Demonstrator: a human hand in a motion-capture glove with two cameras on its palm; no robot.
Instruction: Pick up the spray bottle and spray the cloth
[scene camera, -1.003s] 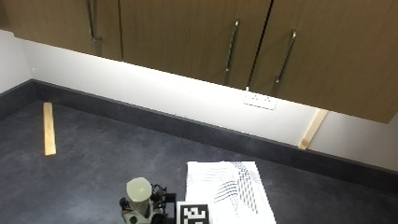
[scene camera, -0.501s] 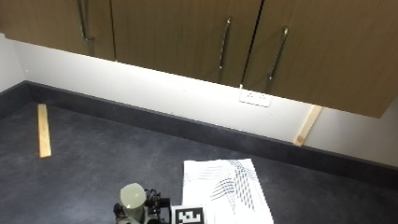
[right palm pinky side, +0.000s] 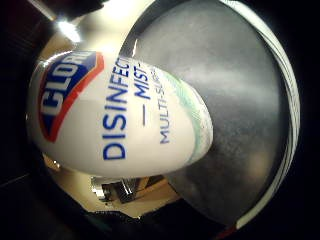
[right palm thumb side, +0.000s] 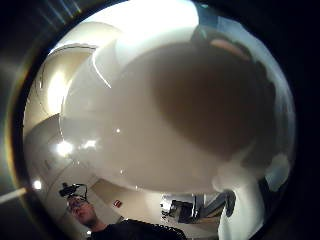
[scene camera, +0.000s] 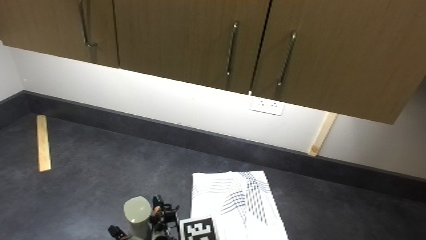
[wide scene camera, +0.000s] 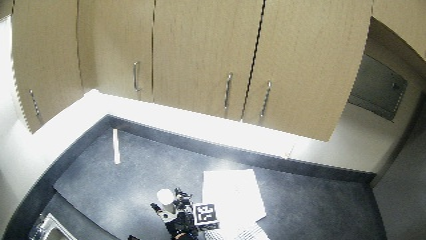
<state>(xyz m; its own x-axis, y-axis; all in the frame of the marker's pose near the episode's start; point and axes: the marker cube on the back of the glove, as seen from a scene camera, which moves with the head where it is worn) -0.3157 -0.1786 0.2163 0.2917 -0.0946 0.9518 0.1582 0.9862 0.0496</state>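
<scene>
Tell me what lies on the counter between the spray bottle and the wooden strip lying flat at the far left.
Nothing: in the outside view, only bare dark countertop runs between the spray bottle and the wooden strip. The cloth lies on the bottle's other side.

Spray bottle and cloth on a dark countertop

The pale spray bottle (scene camera: 138, 215) is standing at seven o'clock just beside the striped white cloth (scene camera: 237, 204); a wooden strip (scene camera: 43, 143) is lying at nine o'clock, under brown cabinets (scene camera: 200, 40).
</scene>
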